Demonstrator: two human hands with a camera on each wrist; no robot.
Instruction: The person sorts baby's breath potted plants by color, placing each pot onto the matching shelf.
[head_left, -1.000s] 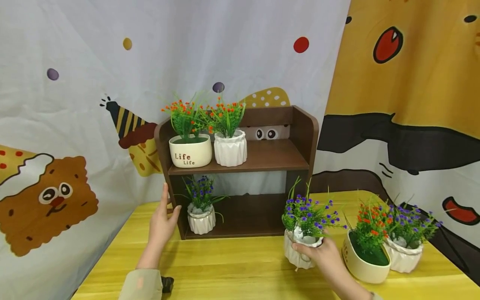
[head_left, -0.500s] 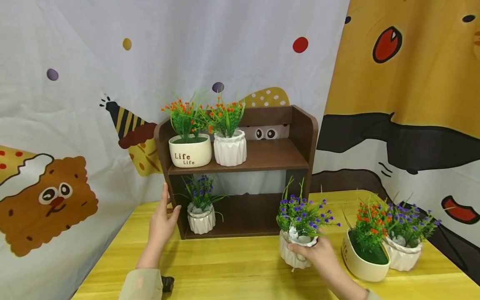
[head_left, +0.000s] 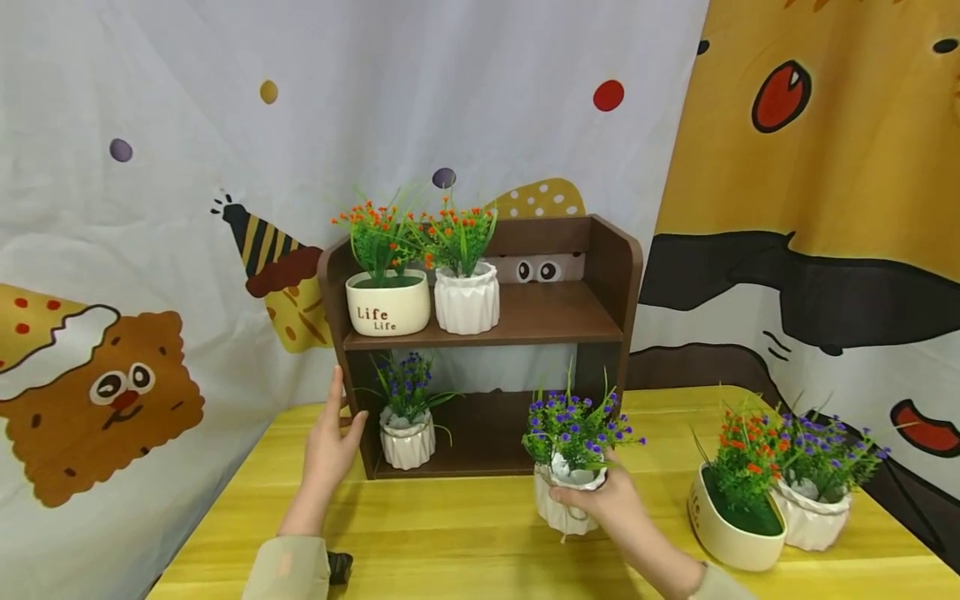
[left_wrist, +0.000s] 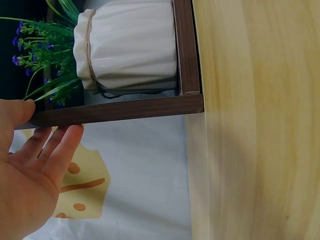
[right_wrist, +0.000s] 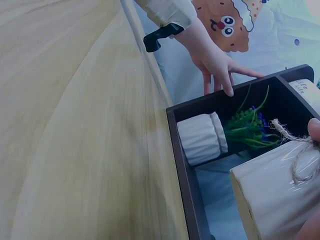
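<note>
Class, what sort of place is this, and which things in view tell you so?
Probably an indoor space dressed as a display corner: cartoon-printed cloth hangs behind a wood-grained table, and a brown shelf on it bears potted flowers. Which room, I cannot tell.

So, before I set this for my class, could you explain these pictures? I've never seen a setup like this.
There is no machine here, only a person's bare hands. The wide view comes from a camera on the head; the two close views come from one camera on each wrist. On the table stand a brown shelf holding three potted plants and, to the right, a cream pot with orange-red flowers beside a white pot with purple ones. The right hand holds another purple-flowered plant. The left hand has thumb and fingers on either side of the shelf's left panel.
</note>
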